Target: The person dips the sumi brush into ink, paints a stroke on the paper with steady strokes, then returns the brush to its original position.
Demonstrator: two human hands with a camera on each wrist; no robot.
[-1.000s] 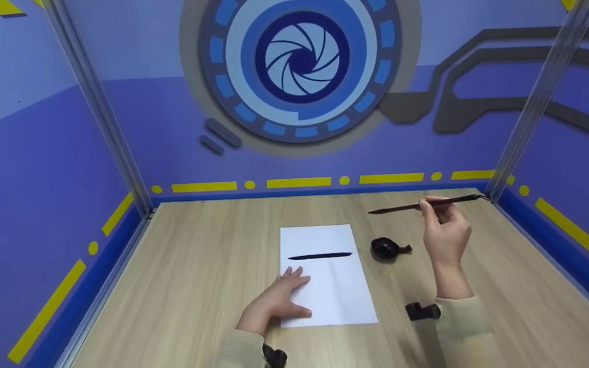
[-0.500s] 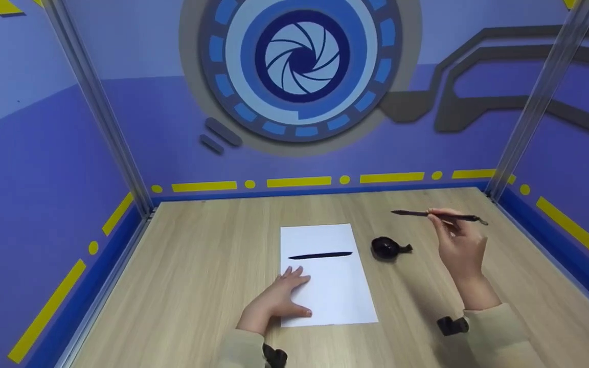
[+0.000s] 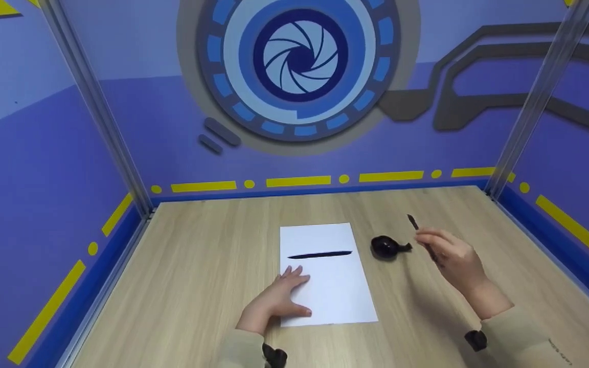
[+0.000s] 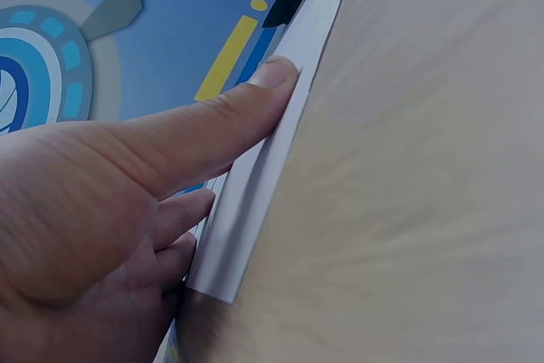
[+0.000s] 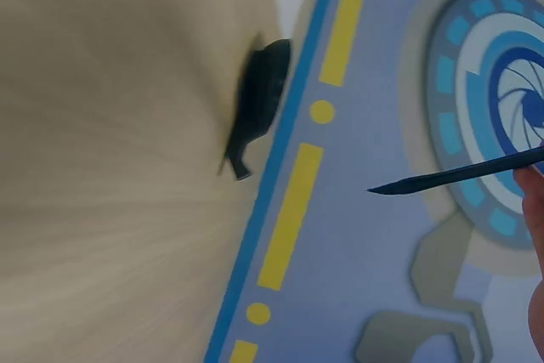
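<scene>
My left hand rests with spread fingers on the left side of a white sheet of paper, thumb near its lower edge. A thick black ink stroke runs across the sheet above my fingertips. To the right of the sheet, my right hand pinches a dark writing brush, its pointed tip toward the back of the table. In the right wrist view the brush shows its tapered tip clear of the table. Left of that hand sits a small black ink dish with a short handle.
The light wooden table is enclosed by blue and purple panels with yellow markings at the back and both sides. Metal corner posts stand at the back left and back right.
My right hand has moved down and slightly right, turning the brush from nearly level to steeply slanted. My left hand and the paper have not moved.
</scene>
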